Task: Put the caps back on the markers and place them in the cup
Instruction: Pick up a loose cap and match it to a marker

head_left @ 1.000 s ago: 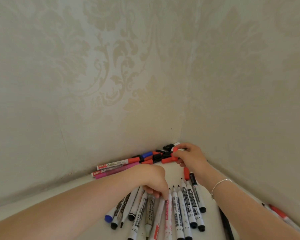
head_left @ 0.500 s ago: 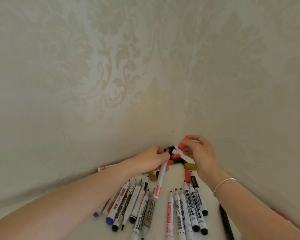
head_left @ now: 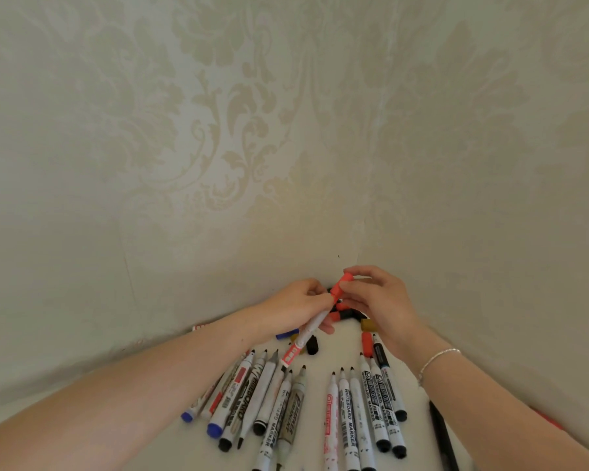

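Note:
My left hand (head_left: 296, 305) grips a white marker with red markings (head_left: 305, 336), held slanted above the table. My right hand (head_left: 376, 300) pinches a red cap (head_left: 340, 283) that sits at the marker's upper tip, close to the wall corner. Below the hands lie several uncapped whiteboard markers in two fans, a left group (head_left: 252, 396) and a right group (head_left: 364, 413), tips pointing toward the corner. Loose caps, red (head_left: 366, 343), brown (head_left: 368, 324) and black (head_left: 313, 345), lie under and between my hands. No cup is in view.
Patterned wallpaper walls meet in a corner (head_left: 357, 239) just behind my hands, closing off the back and the right. A black pen (head_left: 441, 433) lies at the right by my forearm. White tabletop (head_left: 317, 368) shows between the two marker groups.
My left hand lifted the red-marked marker from the pile and raised it toward the corner. My right hand picked up a red cap and brought it onto the marker's tip.

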Demonstrator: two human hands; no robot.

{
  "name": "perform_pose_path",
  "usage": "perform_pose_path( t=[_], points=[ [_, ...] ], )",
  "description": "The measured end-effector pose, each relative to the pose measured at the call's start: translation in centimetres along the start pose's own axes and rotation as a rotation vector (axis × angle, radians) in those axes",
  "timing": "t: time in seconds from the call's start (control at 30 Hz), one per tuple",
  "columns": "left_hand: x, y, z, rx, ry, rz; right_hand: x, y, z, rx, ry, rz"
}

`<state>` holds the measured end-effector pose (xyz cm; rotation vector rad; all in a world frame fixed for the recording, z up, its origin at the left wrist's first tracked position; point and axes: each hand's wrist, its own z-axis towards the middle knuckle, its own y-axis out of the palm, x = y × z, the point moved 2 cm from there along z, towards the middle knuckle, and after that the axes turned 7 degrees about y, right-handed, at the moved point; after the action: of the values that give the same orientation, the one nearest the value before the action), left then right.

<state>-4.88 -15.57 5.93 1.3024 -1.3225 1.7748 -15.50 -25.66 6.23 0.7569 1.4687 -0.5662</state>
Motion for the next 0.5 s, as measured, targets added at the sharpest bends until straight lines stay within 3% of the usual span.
perform_pose_path(
  t=[0.1, 0.37, 0.5],
  points=[
    [-0.06, -0.04, -0.06, 0.021, 0.006, -0.044, -0.24, -0.09, 0.10, -0.020, 0.023, 0.003],
    [-0.09, -0.44, 0.47, 0.094, 0.156, 0.201, -0.73, 0.27, 0.08, -0.005, 0.022, 0.049],
    [0.24, -0.53, 0.50, 0.108, 0.196, 0.202, -0.93, 0.33, 0.25, 0.025, -0.011, -0.018]
  ],
)
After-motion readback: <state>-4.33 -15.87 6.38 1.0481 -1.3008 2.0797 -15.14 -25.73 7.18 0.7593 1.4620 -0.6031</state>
